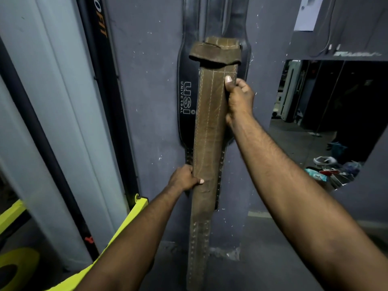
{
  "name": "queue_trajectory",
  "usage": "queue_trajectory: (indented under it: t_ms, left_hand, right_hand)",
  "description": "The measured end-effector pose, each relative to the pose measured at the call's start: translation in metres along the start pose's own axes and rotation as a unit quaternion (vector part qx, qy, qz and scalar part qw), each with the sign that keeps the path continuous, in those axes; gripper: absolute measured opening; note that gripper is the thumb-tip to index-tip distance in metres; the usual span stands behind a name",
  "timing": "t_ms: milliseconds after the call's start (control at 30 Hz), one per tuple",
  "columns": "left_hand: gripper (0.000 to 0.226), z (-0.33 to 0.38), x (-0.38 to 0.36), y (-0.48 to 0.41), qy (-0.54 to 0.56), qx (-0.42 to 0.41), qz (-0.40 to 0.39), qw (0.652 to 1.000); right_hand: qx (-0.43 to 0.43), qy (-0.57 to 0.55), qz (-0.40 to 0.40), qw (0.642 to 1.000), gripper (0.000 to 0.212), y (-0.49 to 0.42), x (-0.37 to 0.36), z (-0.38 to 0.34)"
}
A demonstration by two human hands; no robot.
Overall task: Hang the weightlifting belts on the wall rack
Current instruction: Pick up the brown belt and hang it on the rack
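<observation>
Far outboard of the left fingers: pale machine upright (63, 114) and yellow frame (130, 219), not involved. Left hand (183, 179) is wrapped on the left edge of the brown belt (209, 127), thumb across the front face, the other fingers hidden behind it, so it's a closed pinch low on the strap. The brown belt runs vertical between the two grips and its tail with punched holes hangs free well below the left fingers. Directly behind it, flat to the grey wall (147, 101), a black belt (185, 97) is already hanging. Right hand (239, 97) clamps the belt's right edge higher up, thumb pressed on the stitched face, fingers curled round the back. Just above the right thumb the strap folds over itself in a loop (214, 55). Hook or peg isn't visible; probably hidden behind that fold, can't confirm. To the right of the right hand there's a mirror (327, 114), irrelevant. Risks: if the fold isn't actually seated, letting go drops the belt, tail-heavy. Pushing or tugging upward could also knock the black belt off the same mount. Release the lower grip first, upper last.
</observation>
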State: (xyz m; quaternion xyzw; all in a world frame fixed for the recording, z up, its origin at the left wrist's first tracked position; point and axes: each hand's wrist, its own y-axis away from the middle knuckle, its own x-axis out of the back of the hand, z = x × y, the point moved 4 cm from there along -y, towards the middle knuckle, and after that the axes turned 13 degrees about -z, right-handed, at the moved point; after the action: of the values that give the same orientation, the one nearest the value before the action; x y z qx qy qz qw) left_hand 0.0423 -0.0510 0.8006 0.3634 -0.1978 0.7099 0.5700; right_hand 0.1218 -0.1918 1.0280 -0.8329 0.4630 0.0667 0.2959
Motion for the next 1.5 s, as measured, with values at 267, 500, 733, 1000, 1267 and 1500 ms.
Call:
queue_trajectory:
  t_ms: [267,500,733,1000,1267,1500]
  left_hand:
    - [0.033,0.117,0.097,0.037,0.359,-0.243,0.096,0.896]
    - [0.049,0.164,0.199,0.032,0.563,-0.225,0.092,0.79]
    - [0.015,0.154,0.186,0.024,0.443,-0.272,0.183,0.834]
    - [0.038,0.132,0.215,-0.002,0.379,-0.287,0.223,0.851]
    - [0.05,0.114,0.277,-0.038,0.334,-0.327,0.268,0.843]
    - [0.058,0.117,0.335,-0.09,0.317,-0.357,0.3,0.826]
  right_hand:
    - [0.03,0.041,-0.045,0.998,0.009,0.002,-0.003,0.012]
    - [-0.052,0.044,-0.125,0.99,0.015,0.012,0.001,0.032]
    - [-0.04,0.086,-0.111,0.989,0.031,-0.014,-0.008,0.006]
    - [0.052,0.29,-0.17,0.94,0.038,-0.057,-0.033,0.001]
    - [0.126,0.303,-0.077,0.942,0.044,-0.105,-0.082,0.016]
    - [0.169,0.256,-0.089,0.948,0.042,-0.176,-0.108,0.016]
